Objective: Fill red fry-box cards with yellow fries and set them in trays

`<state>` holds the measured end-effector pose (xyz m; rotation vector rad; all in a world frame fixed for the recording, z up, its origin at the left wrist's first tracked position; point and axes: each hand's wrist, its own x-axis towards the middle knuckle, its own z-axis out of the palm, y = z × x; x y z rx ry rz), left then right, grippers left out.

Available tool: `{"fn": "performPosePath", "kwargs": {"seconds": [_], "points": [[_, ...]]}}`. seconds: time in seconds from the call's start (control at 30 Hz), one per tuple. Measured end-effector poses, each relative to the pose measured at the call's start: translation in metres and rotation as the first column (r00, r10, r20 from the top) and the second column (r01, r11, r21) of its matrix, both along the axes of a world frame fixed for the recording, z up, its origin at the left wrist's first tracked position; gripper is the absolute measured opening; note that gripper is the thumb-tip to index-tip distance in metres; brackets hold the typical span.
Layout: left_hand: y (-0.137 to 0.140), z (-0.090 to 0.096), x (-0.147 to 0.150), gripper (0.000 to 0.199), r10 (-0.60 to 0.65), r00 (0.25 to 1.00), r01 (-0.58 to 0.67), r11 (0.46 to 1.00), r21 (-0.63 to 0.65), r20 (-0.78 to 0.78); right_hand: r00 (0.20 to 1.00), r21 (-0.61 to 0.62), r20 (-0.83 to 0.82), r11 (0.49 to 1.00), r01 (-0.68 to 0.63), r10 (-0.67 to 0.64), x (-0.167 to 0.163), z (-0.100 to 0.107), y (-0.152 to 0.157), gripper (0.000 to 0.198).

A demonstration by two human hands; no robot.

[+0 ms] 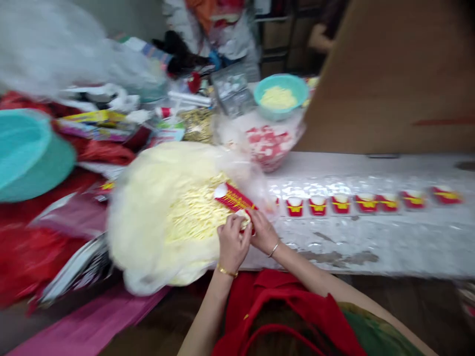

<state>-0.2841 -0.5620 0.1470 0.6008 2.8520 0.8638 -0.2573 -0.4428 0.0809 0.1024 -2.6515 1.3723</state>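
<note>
My left hand (234, 240) is closed in a pinch on small pale yellow fry-shaped sticks, at the mouth of a small red fry carton (253, 228). Around that carton, from the right, my right hand (264, 232) is closed; its fingers partly hide it. Just beyond both hands lies a slanting row of nested red cartons (235, 198) with yellow marks and a white end. It rests at the edge of a large clear bag (137, 198) full of loose pale yellow sticks (196, 210). Fine detail is blurred.
Filled red cartons (318, 205) stand in a line in clear plastic trays (371, 237) along the white table. A teal bowl (284, 113) of yellow pieces sits above a bag of red-and-white pieces (269, 143). A teal basin (55, 163) is at left, a cardboard panel (393, 74) at right.
</note>
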Motion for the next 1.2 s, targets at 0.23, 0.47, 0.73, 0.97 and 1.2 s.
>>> {"fn": "performPosePath", "kwargs": {"seconds": [0.23,0.47,0.73,0.97,1.2], "points": [[0.156,-0.043,-0.002,0.015,-0.205,0.970,0.208,0.978,0.015,-0.132,0.936,0.016,0.022,0.936,0.350,-0.351,0.031,-0.010,0.139,0.068],[0.400,-0.033,0.051,0.027,-0.675,0.714,0.655,0.738,-0.161,-0.186,0.666,-0.015,0.001,0.666,0.746,-0.746,0.110,-0.020,0.348,0.050],[0.661,-0.070,0.139,0.018,-0.924,0.382,0.914,0.383,-0.132,-0.027,0.448,0.109,-0.052,0.441,0.891,-0.893,0.220,-0.058,0.565,0.052],[0.840,-0.127,0.144,0.022,-0.957,0.290,0.957,0.290,0.004,0.000,0.335,0.325,-0.011,0.314,0.892,-0.942,0.267,-0.096,0.728,0.092],[0.944,-0.171,0.167,0.025,-0.963,0.256,0.956,0.240,-0.167,0.082,0.233,0.562,0.083,0.239,0.792,-0.969,0.289,-0.140,0.796,0.076]]}}
